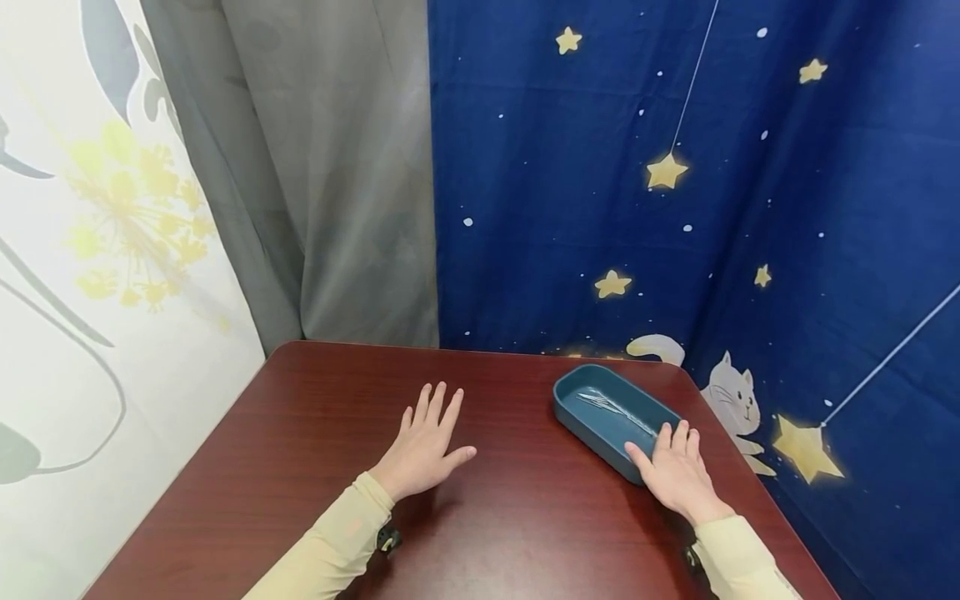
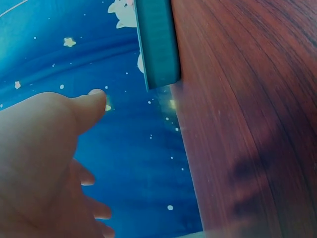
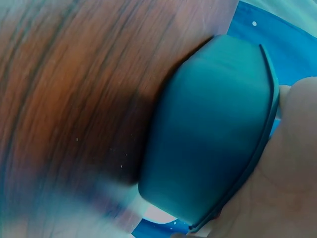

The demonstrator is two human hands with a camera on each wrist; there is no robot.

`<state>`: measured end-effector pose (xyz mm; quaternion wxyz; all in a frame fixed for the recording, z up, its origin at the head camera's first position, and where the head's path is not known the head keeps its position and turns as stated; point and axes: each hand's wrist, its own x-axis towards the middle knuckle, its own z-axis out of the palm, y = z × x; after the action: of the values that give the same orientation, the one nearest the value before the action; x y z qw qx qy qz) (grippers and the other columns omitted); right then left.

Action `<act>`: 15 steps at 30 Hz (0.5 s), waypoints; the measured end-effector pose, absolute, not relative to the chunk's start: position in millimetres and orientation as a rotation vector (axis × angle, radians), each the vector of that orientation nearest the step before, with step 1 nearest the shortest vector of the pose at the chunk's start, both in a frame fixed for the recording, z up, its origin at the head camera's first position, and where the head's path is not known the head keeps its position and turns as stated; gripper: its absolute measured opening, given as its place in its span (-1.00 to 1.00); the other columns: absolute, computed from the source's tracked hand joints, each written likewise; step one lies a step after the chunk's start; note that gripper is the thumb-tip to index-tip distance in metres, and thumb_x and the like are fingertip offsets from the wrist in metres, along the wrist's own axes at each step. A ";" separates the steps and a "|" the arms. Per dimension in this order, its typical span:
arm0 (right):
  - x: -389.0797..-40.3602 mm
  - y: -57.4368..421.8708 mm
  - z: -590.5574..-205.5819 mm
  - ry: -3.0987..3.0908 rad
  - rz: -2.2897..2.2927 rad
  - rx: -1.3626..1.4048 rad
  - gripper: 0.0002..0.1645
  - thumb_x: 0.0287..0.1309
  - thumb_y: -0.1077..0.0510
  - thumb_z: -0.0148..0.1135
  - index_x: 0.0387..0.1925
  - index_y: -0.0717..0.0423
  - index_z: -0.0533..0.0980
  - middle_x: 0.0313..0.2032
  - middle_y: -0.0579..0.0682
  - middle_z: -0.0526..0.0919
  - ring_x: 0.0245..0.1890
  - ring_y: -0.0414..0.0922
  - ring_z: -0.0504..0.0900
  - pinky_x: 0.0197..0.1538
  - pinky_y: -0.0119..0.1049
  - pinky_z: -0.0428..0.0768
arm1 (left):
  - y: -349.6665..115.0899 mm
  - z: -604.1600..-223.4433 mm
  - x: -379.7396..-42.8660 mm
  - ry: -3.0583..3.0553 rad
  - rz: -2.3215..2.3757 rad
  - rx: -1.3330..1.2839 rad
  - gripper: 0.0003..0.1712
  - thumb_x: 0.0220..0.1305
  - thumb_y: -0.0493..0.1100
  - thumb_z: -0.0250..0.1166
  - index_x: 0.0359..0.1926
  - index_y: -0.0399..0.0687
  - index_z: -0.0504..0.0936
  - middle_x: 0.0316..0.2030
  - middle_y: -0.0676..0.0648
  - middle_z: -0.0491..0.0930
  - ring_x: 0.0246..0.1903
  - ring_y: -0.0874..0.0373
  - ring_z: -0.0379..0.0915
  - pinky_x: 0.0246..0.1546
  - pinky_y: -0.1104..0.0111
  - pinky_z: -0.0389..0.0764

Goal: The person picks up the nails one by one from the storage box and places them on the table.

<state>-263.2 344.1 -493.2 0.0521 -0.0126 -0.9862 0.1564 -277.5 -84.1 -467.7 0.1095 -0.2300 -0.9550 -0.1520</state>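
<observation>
A dark teal oblong tray (image 1: 600, 433) with raised walls stands on the right half of the table. Inside it lies a thin, shiny, silvery thing (image 1: 603, 404) with fine strands; its kind is unclear. My right hand (image 1: 678, 475) is over the tray's near end, fingers fairly straight and reaching past the rim. In the right wrist view the tray's outer wall (image 3: 208, 129) fills the middle, with the palm close to its rim. My left hand (image 1: 423, 446) is spread above the table to the left of the tray, holding nothing.
The reddish-brown wooden table (image 1: 300, 467) has rounded far corners. Behind it hang a grey curtain (image 1: 360, 167) and a blue curtain (image 1: 540, 167) with stars and a cat. A white flowered curtain (image 1: 112, 375) is at the left.
</observation>
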 end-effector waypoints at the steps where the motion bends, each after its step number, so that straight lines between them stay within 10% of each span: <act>1: -264.0 344.1 -493.9 -2.994 0.472 -0.025 0.34 0.35 -0.52 -0.17 0.39 0.71 -0.11 0.40 0.69 -0.26 0.39 0.60 -0.28 0.32 0.43 -0.02 | -84.7 -467.3 -278.6 -2.801 -0.441 -0.685 0.08 0.37 0.41 0.10 0.62 -0.05 -0.10 0.57 -0.29 -0.21 0.54 -0.23 -0.43 0.36 -0.26 0.02; 15: -276.7 344.0 -499.6 -2.980 0.451 0.121 0.29 0.35 -0.53 -0.16 0.46 0.59 -0.07 0.47 0.55 -0.19 0.44 0.52 -0.21 0.31 0.42 0.09 | -81.3 -472.8 -300.0 -2.804 -0.451 -0.770 0.09 0.38 0.49 -0.04 0.62 -0.04 -0.16 0.58 -0.27 -0.29 0.54 -0.20 -0.50 0.42 -0.17 -0.07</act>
<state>-276.7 344.0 -499.6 0.0628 0.0400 -0.9860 0.1493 -300.0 -81.3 -472.8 0.0995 -0.2604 -0.9482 -0.1527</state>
